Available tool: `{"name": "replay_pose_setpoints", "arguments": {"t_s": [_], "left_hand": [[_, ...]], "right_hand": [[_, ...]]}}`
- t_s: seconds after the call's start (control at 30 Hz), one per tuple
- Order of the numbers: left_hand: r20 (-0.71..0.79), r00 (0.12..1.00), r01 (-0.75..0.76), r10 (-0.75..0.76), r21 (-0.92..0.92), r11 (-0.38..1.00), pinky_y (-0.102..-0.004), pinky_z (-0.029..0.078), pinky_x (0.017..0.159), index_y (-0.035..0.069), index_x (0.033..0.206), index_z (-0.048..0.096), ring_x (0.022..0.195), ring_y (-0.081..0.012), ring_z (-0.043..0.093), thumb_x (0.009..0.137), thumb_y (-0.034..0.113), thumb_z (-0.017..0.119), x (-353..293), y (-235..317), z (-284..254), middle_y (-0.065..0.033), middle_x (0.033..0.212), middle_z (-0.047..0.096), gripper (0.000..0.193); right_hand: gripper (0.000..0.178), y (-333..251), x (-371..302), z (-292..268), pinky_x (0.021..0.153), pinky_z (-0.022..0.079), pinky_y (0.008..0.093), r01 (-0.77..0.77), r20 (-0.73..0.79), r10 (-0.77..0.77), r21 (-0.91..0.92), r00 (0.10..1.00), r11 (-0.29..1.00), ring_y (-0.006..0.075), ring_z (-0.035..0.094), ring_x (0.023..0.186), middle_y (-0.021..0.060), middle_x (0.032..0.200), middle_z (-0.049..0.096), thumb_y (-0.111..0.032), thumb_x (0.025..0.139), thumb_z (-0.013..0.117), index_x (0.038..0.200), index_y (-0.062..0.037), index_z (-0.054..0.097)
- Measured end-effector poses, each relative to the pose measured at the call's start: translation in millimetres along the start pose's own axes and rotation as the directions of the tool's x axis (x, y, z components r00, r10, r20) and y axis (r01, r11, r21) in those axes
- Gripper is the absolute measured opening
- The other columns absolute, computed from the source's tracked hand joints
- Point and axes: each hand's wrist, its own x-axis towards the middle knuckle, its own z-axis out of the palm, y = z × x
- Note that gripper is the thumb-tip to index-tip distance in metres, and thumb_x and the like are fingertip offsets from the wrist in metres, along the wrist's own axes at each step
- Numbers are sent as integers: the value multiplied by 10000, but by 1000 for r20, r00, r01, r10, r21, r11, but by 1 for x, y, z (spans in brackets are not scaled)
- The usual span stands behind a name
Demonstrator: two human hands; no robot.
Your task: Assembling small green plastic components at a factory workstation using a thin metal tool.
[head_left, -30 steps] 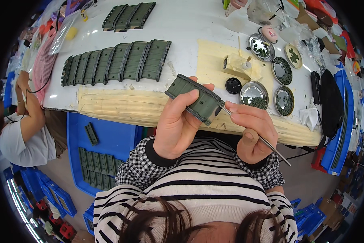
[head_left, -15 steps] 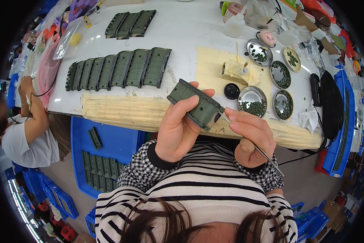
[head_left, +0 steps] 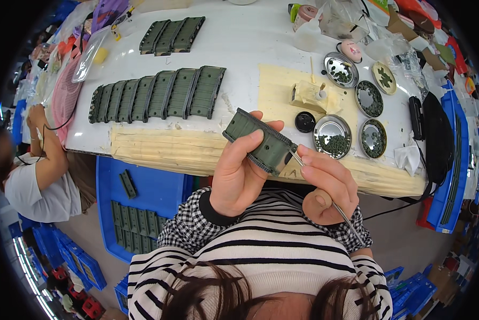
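My left hand (head_left: pixel 233 184) grips a dark green rectangular plastic part (head_left: pixel 264 143) with ridged long edges, thumb on its face and fingers behind. The part is tilted, held above the table's front edge. In my right hand (head_left: pixel 333 184), slim metal tweezers (head_left: pixel 344 217) are pinched, their tip touching the right end of the part. Whether anything sits in the tip is too small to tell. A covering is wrapped on my right thumb. Beyond my hands, a row of similar green parts (head_left: pixel 157 95) lies on the table, with a shorter group (head_left: pixel 172 36) behind it.
Several round dishes, such as the nearest metal dish (head_left: pixel 330 126), hold small green pieces at the right. Beside them are a small black round container (head_left: pixel 304 121) and a tape-covered block (head_left: pixel 308 96). A blue bin (head_left: pixel 143 178) with green parts stands below left. Another person (head_left: pixel 45 184) sits left.
Both hands stay close together on the green part. My right hand and the tweezers have shifted slightly left; the part and the view have moved only a little.
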Motion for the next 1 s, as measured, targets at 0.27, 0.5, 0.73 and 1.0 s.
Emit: {"name": "replay_pose_setpoints", "arguments": {"t_s": [0.27,0.5,0.73,1.0], "left_hand": [[-5,1000,2,-2,3,1000,-408,528,916,99,1286,477,1079,-212,615,956,138,533,0,-3,-4,-116,1231,601,337],[4,1000,3,-3,-42,999,-362,550,896,86,1309,407,1070,-204,617,955,114,536,-1,-3,-2,-163,1242,575,378],[12,999,32,-32,2,999,-372,547,896,82,1311,416,1065,-214,617,949,106,538,-1,4,-2,-165,1241,575,382],[-34,999,-22,32,255,967,-368,552,857,54,1332,408,1014,-196,620,947,103,550,-2,23,-4,-149,1180,593,414]], "right_hand": [[321,2,-3,4,860,579,421,17,-15,-18,-19,1000,1000,404,650,1040,243,1118,599,15,840,610,1152,82,574],[316,1,-4,4,859,579,425,10,-11,-11,-23,1000,1000,408,647,1048,239,1115,597,11,850,603,1157,78,573],[271,-1,-2,-2,888,556,404,-44,9,43,97,999,994,378,653,1050,216,1124,616,-24,893,580,1155,45,588],[107,32,-19,-47,726,484,340,-437,-147,425,-68,893,897,263,614,782,115,856,675,-28,876,606,942,23,672]]}}
